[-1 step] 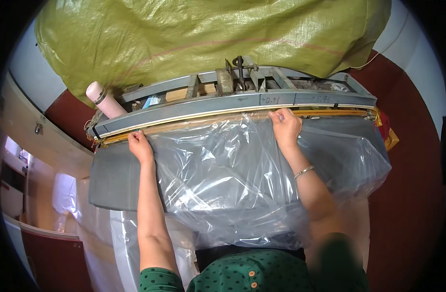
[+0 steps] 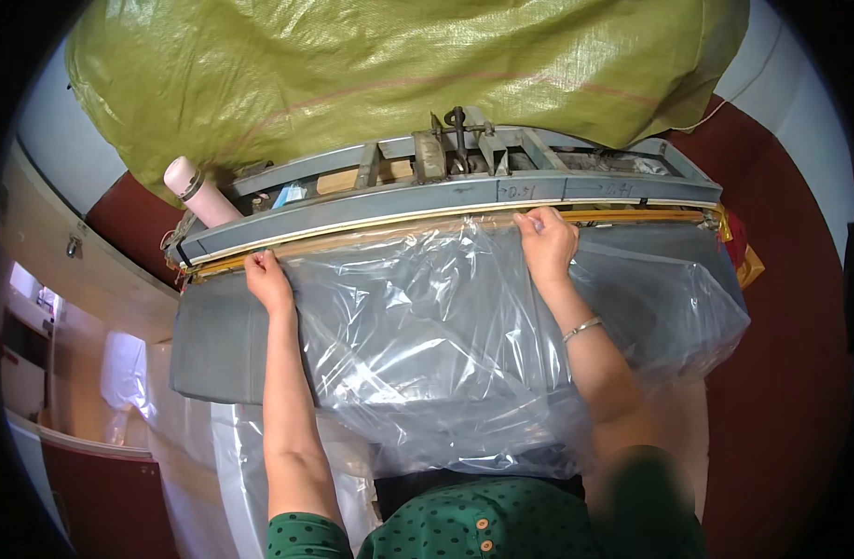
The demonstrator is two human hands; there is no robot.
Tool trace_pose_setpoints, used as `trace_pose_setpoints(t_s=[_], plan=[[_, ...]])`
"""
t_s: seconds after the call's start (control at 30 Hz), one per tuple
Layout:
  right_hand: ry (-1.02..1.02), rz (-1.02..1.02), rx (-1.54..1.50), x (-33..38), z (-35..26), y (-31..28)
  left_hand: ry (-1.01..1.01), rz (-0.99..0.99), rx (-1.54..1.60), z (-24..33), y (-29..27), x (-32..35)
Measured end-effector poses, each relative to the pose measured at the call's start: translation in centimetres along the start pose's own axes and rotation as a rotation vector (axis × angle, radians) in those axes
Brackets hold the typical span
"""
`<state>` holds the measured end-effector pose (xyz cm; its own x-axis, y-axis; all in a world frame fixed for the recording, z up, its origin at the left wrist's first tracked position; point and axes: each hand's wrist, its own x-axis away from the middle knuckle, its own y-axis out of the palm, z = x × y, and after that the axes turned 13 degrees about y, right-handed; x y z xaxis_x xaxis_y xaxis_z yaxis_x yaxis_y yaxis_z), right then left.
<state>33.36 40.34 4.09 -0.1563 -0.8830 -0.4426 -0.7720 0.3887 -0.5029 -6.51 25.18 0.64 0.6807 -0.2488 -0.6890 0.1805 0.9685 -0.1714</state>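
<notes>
A wide piece of clear plastic film [image 2: 417, 326] drapes over a grey padded surface [image 2: 220, 340] and hangs down toward my body. Its far edge lies along a tan and orange strip [image 2: 622, 216] below a grey metal bar. At the left end of that edge, my left hand [image 2: 270, 281] pinches the film with fingers closed. My right hand [image 2: 549, 247] pinches the same edge farther right, its fingertips close beneath the bar. Between the hands the film is stretched fairly straight, while nearer to me it is creased and shiny. On the right it bulges past the surface's edge.
The grey metal frame [image 2: 352, 207] has a clamp-like dark fitting [image 2: 458, 140] at its middle. A pink bottle [image 2: 201, 192] leans in its left end. Behind hangs a yellow-green woven sheet [image 2: 399, 56]. Red and gold cloth [image 2: 745, 256] sits at the right end; a pale cabinet [image 2: 82, 247] stands left.
</notes>
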Motion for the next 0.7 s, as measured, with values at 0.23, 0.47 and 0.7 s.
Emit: trace_pose_setpoints(t_s=[0.23,0.47,0.7], plan=[[0.081,0.127,-0.064,0.1,-0.4,-0.1,-0.01,0.022,-0.024,0.3,0.1,0.0],[-0.019,0.244,-0.07,-0.3,-0.2,-0.3,-0.057,0.085,-0.122,-0.4,0.0,-0.5],[0.053,0.214,-0.159,-0.6,0.5,-0.2,-0.036,0.122,-0.209,-0.7,0.1,-0.3]])
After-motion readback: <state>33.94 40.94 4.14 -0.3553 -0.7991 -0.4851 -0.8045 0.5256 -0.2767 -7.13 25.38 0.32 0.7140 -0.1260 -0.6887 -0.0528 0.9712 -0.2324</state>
